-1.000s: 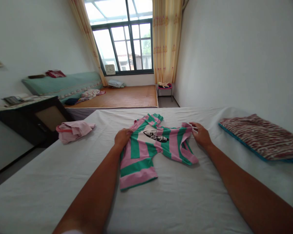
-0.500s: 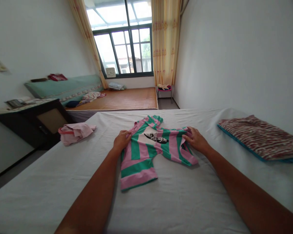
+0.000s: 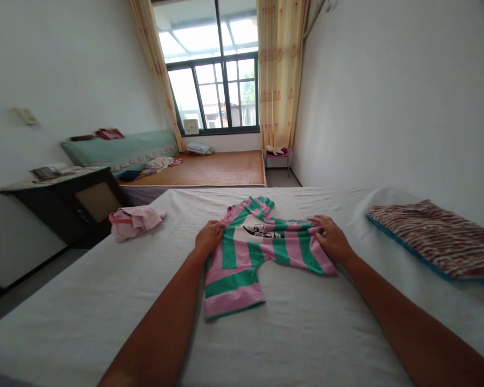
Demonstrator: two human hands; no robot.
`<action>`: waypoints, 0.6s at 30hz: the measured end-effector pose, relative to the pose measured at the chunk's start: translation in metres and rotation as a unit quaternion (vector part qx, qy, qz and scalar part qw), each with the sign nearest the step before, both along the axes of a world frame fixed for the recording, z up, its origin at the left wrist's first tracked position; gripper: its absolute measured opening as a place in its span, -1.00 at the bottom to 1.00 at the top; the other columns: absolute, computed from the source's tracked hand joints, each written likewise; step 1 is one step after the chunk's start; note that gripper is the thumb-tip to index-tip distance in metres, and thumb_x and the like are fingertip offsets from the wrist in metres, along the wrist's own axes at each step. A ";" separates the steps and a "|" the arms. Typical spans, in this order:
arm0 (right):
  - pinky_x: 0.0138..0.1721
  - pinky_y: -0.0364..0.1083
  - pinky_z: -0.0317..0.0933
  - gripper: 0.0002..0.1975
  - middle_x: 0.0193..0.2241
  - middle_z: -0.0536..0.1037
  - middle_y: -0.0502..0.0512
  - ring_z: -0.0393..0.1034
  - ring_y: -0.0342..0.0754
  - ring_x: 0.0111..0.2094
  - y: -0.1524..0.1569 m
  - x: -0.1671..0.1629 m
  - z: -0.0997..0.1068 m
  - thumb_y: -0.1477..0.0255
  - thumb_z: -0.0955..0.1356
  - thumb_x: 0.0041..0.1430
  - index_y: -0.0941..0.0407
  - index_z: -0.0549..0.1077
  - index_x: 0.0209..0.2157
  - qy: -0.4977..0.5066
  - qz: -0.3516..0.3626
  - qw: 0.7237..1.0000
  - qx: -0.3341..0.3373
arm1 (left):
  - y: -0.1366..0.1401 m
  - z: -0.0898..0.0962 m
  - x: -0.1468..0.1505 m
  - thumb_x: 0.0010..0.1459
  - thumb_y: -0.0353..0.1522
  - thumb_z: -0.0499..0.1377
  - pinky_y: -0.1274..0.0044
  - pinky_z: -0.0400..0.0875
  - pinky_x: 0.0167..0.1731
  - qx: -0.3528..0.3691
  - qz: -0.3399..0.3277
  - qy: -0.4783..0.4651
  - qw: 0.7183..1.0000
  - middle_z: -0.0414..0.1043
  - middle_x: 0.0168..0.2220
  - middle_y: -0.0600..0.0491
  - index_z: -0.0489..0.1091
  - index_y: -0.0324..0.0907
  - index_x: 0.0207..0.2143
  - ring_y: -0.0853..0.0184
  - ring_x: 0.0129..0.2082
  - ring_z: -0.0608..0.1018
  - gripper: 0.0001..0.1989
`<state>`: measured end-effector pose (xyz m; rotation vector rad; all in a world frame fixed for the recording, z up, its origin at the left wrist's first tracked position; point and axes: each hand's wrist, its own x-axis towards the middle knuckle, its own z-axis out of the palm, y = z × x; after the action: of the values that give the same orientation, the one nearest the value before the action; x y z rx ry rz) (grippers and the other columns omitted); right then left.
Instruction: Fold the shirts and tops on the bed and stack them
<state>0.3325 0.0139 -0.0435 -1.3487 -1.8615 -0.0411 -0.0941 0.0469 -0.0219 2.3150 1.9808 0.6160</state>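
"Leftmost?"
"Pink cloth, on the sheet. Then the left hand, fingers pinching the shirt by its edge."
"Where's that lying?"
"On the sheet, between the hands."
"Right hand?"
"Touching the shirt; can't tell whether its fingers grip. Beyond, a mottled cloth."

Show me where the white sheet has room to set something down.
Bare: the white sheet between the left forearm and right forearm, nearer than the striped shirt; left of the left forearm, nearer than the pink cloth; and between the right hand and the mottled brown fabric. Crowded: the shirt's spot, with the left hand and right hand on it.
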 end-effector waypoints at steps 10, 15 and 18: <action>-0.14 -0.02 0.26 -0.76 -0.24 0.57 0.12 0.40 0.02 -0.22 -0.034 -0.032 0.047 0.33 0.26 0.19 0.09 0.49 -0.18 -0.045 0.112 0.986 -0.114 | -0.025 0.030 0.041 0.18 -0.39 0.07 0.50 0.37 -0.09 -0.008 -0.207 -0.035 0.978 0.52 -0.13 0.03 0.51 -0.11 -0.11 0.30 -0.15 0.51 -0.71; -0.42 -0.16 0.16 -0.66 -0.41 0.53 0.02 0.36 -0.09 -0.41 -0.058 -0.049 0.058 0.12 0.40 0.03 0.11 0.46 -0.31 -0.141 0.253 0.897 -0.333 | -0.052 0.058 0.054 0.10 -0.23 0.20 0.66 0.28 -0.47 -0.298 -0.374 -0.010 0.878 0.52 -0.45 0.11 0.53 -0.20 -0.30 0.42 -0.47 0.48 -0.77; -0.37 -0.15 0.15 -0.64 -0.30 0.52 0.05 0.36 -0.05 -0.33 -0.064 -0.042 0.059 0.20 0.46 -0.08 0.09 0.42 -0.27 -0.199 0.202 0.903 -0.321 | -0.069 0.073 0.055 -0.04 -0.14 0.31 0.65 0.24 -0.50 -0.338 -0.369 0.039 0.865 0.53 -0.40 0.10 0.53 -0.16 -0.32 0.40 -0.46 0.49 -0.69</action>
<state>0.2904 -0.0502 0.0159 -1.4046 -2.6216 0.6030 -0.0393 -0.0219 0.0511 2.3238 0.9056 -0.2079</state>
